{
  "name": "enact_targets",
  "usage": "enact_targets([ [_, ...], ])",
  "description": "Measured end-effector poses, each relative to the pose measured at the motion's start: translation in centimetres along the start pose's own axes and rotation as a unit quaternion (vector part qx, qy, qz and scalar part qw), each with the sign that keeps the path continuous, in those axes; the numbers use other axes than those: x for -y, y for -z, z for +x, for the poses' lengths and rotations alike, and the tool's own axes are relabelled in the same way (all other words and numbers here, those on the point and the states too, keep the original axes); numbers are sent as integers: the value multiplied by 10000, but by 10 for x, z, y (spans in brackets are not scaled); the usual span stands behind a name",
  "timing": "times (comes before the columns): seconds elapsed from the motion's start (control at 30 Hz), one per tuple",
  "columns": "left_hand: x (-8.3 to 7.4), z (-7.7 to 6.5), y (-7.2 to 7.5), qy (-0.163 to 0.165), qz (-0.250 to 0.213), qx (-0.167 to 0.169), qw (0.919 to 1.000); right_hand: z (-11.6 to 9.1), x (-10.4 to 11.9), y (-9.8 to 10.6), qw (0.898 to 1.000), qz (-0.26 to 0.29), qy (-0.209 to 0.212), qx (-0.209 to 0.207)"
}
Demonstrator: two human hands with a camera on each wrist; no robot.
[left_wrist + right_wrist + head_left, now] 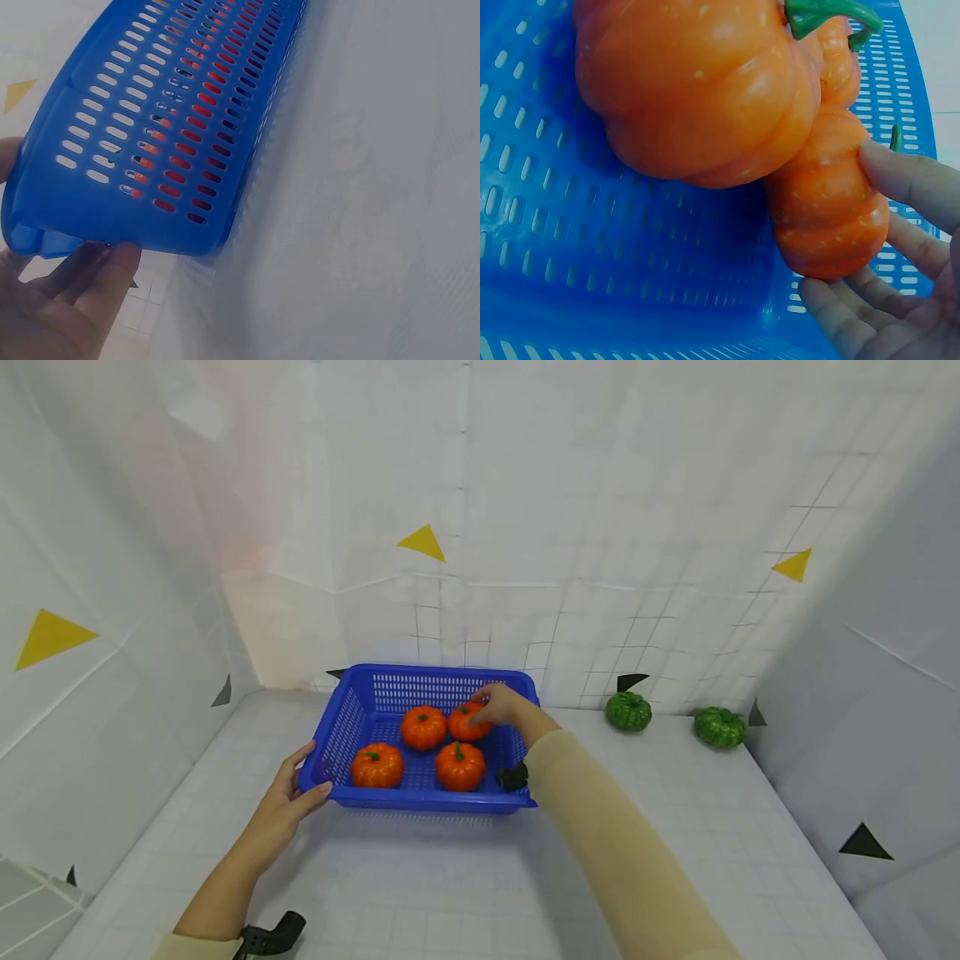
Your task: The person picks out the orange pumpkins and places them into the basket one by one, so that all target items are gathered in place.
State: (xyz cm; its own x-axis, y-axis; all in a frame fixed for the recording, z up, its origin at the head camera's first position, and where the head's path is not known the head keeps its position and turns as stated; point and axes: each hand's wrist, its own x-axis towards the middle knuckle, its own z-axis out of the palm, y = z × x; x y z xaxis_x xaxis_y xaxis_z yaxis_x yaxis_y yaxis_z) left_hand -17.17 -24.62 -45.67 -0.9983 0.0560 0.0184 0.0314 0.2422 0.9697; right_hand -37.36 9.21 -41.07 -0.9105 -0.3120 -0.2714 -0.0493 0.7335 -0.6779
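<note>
A blue plastic basket with slotted walls holds several small orange pumpkins with green stems. At its front left corner my left hand grips the rim, thumb at the front and fingers on the left side; the left wrist view shows the hand at the basket's end wall. Inside, my right hand holds the back right pumpkin, its thumb and fingers around it in the right wrist view. Another pumpkin is in front of it, one to its left, and one at the front left.
Two green pumpkins sit at the back right of the white table: one by the back wall, another near the right corner. White sheets with yellow and black triangles enclose the table at the back and sides.
</note>
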Motion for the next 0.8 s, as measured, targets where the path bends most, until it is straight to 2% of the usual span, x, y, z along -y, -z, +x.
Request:
enact_targets([
  [0.13,0,0,0,-11,28,7,10000,0,-1,-1,9995,293,-104,36],
  [0.37,0,0,0,4,42,-1,10000,-3,0,-2,9944,963,-210,375],
  [0.5,1,0,1,13,52,1,10000,-2,-2,-4,9925,1144,-243,361],
  [0.63,0,0,1,40,72,-9,10000,-2,-3,-5,9927,1147,-208,307],
  [0.8,0,0,1,26,2,7,10000,-3,-2,-4,9956,901,-153,207],
])
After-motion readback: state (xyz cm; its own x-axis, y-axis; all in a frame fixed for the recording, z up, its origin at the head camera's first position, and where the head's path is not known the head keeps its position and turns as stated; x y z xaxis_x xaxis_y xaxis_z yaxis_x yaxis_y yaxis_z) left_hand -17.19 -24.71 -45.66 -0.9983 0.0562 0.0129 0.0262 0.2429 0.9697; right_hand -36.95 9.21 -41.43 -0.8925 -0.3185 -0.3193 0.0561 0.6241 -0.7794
